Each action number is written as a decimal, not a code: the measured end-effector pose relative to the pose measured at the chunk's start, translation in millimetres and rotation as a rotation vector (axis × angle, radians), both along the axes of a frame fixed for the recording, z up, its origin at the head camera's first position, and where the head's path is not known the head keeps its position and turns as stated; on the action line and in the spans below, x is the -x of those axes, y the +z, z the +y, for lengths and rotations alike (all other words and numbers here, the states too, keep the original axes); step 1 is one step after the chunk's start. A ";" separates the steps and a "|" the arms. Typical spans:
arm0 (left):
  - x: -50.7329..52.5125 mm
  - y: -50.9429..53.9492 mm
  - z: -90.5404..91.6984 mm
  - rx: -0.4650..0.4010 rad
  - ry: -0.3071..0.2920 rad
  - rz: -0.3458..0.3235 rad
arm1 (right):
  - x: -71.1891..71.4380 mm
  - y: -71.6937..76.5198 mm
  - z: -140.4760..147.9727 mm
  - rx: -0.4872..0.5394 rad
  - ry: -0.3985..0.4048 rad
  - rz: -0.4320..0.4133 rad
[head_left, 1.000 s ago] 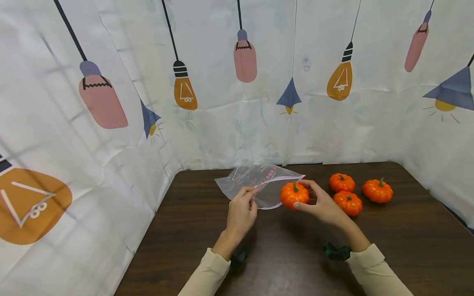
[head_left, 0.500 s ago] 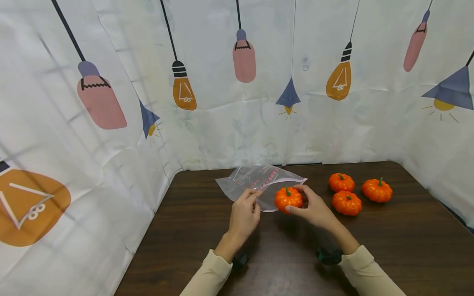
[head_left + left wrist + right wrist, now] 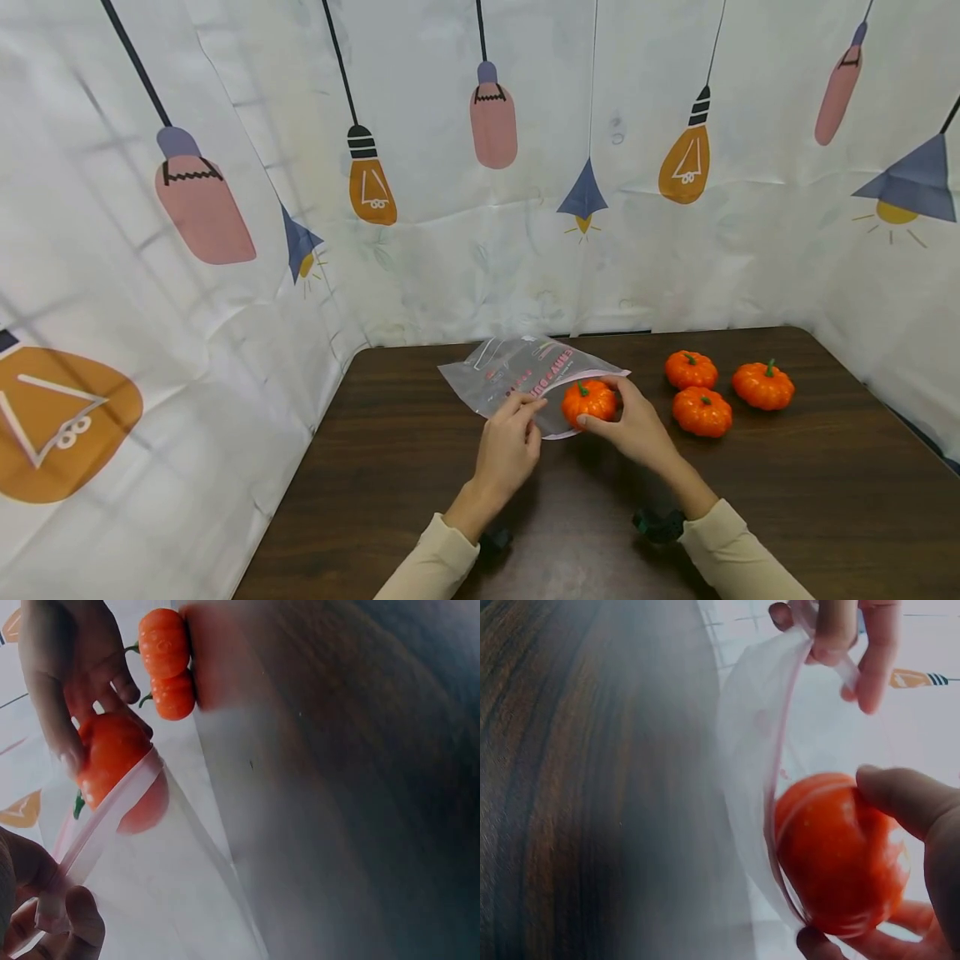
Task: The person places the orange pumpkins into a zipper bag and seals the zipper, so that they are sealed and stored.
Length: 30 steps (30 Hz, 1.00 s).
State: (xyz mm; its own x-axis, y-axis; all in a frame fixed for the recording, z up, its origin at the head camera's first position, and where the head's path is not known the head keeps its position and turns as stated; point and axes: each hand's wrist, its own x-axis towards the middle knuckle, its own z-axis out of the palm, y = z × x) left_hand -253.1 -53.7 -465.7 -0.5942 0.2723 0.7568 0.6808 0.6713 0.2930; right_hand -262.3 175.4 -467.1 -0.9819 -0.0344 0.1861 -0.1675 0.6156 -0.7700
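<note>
My left hand [image 3: 509,444] pinches the edge of a clear zip-top bag [image 3: 517,371] with red print. In the left wrist view the fingers [image 3: 84,915] close on its pale zip strip. My right hand [image 3: 637,425] grips a small orange pumpkin [image 3: 587,402] with a green stem, thumb on one side and fingers on the other. The pumpkin sits at the bag's mouth, and in the left wrist view its lower part shows through the plastic. From the right wrist view, the bag's rim [image 3: 778,750] runs along the pumpkin's side.
Further right on the dark wooden table [image 3: 360,467] stand three more orange pumpkins: one at the back [image 3: 691,369], one in front of it [image 3: 702,412], and one to the right [image 3: 763,386]. A white curtain [image 3: 465,275] with printed lamps hangs behind the table and along its sides.
The right hand has brought the pumpkin left and slightly down into the bag's mouth. The left hand, pinching the bag, has shifted a little right and the mouth is wider.
</note>
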 end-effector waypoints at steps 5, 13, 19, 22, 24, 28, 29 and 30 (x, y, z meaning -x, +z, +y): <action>-2.6 -0.4 2.5 0.002 -0.020 0.006 | -1.2 -0.5 -8.3 0.009 -0.069 0.022; -4.4 0.3 5.1 0.001 -0.037 0.022 | -1.9 -1.8 -22.7 -0.051 -0.134 0.077; -5.9 3.0 6.3 0.004 -0.038 0.035 | 3.4 -4.9 -29.1 -0.090 -0.165 0.109; -6.5 3.9 6.5 0.005 -0.035 0.034 | 6.2 -6.0 -31.7 -0.100 -0.184 0.112; -6.7 4.3 6.7 0.002 -0.035 0.037 | 7.9 -6.7 -33.2 -0.105 -0.202 0.113; -7.2 5.2 6.6 -0.009 -0.035 0.052 | 10.7 -7.8 -35.2 -0.120 -0.234 0.131; -7.3 5.5 6.3 -0.012 -0.036 0.053 | 11.0 -8.0 -35.3 -0.121 -0.238 0.136; -7.4 5.9 6.0 -0.015 -0.037 0.051 | 11.1 -8.1 -35.3 -0.126 -0.239 0.141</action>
State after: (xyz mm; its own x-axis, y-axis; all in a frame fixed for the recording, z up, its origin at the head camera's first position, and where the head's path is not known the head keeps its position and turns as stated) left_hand -245.8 -47.7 -459.8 -0.5447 0.2815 0.7900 0.7192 0.6413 0.2674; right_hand -273.4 140.1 -475.2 -0.9297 0.1633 0.3301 -0.1062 0.7395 -0.6647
